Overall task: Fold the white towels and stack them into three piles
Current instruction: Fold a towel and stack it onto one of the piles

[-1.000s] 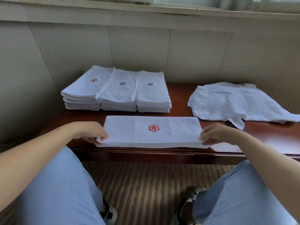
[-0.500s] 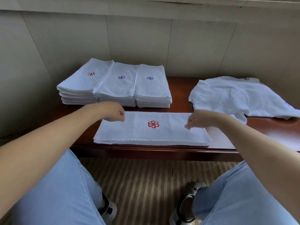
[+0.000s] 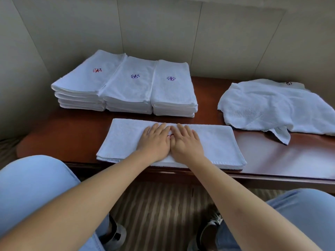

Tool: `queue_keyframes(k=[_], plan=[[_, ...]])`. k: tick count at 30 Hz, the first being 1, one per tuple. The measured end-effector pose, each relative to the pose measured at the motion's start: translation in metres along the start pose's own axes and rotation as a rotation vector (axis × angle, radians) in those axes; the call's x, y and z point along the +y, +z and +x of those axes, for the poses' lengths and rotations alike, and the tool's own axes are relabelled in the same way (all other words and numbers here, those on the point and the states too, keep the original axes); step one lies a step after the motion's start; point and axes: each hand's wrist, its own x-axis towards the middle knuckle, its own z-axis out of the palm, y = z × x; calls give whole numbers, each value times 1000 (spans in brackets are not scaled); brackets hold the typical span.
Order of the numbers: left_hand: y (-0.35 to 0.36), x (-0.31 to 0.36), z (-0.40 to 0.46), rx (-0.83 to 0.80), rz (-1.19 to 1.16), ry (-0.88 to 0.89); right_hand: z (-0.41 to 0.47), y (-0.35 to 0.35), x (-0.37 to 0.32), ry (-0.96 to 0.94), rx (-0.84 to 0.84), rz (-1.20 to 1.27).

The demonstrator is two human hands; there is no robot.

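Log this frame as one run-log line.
left hand: flat on half-folded towel | right hand: flat beside it | three piles: behind | unfolded towels: right

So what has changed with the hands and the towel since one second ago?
Both hands let go of the towel's ends and moved inward to its middle. The left hand and right hand now press flat, side by side, covering the red emblem. The three piles and the unfolded heap stayed as they were.
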Motion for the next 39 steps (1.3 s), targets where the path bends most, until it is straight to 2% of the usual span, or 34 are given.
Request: queue_keyframes(k=[4, 9, 13, 17, 23, 26, 31, 36, 39], plan=[[-4, -12, 3, -14, -7, 64, 3, 0, 5, 22, -26, -1], [-17, -68, 1, -78, -15, 136, 2, -10, 37, 52, -82, -74], [-25, -110, -11, -95, 22, -14, -10, -25, 84, 209, -60, -85], [-29, -106, -19, -136, 15, -230, -26, -34, 105, 439, -16, -43], [-47, -89, -25, -238, 63, -258, -34, -44, 104, 449, -98, 5], [-56, -67, -15, -171, 147, -136, -29, -53, 114, 386, -151, 24], [-53, 2, 14, -140, -14, 134, -19, -77, 146, 247, -228, 101], [-39, 85, 53, -156, -152, 269, -14, -109, 172, 149, -291, 124], [-34, 126, 77, -166, -193, 289, -11, -122, 181, 218, -364, 180]])
